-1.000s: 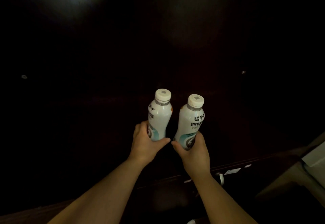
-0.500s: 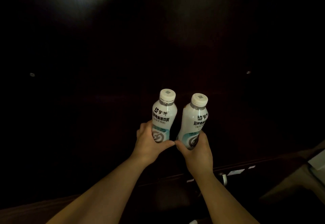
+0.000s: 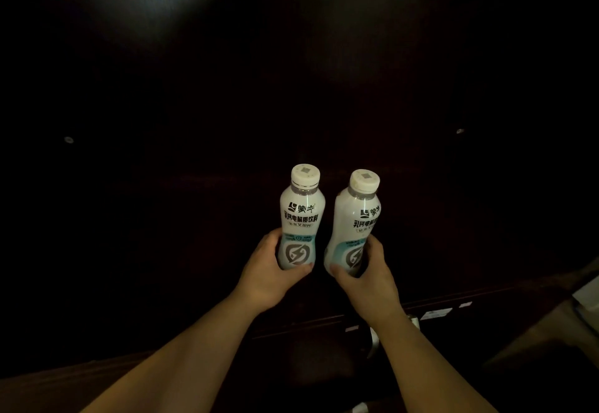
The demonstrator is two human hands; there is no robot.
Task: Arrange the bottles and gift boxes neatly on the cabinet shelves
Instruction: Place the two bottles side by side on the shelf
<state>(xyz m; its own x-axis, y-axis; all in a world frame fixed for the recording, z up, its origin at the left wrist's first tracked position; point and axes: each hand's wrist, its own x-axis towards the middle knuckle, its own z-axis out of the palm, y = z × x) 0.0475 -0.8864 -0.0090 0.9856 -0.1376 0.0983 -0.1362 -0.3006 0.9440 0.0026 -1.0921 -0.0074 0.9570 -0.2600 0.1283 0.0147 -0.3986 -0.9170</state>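
Two white drink bottles with pale caps and dark printed labels stand side by side inside a very dark cabinet. My left hand (image 3: pixel 270 274) grips the base of the left bottle (image 3: pixel 301 214), its label facing me. My right hand (image 3: pixel 369 278) grips the base of the right bottle (image 3: pixel 358 221), which leans slightly to the right. A narrow gap separates the two bottles. Whether they rest on the dark shelf (image 3: pixel 194 250) or hang just above it cannot be told. No gift boxes are in view.
The cabinet's front edge (image 3: pixel 437 307) runs below my hands with small white stickers on it. A pale metal handle (image 3: pixel 372 344) hangs under that edge. Two small shiny pegs (image 3: pixel 68 139) sit on the cabinet walls. A light object (image 3: pixel 588 292) shows at the right edge.
Both bottles have turned so their labels face me more, and the left one stands straighter. The gap between my thumbs has widened slightly.
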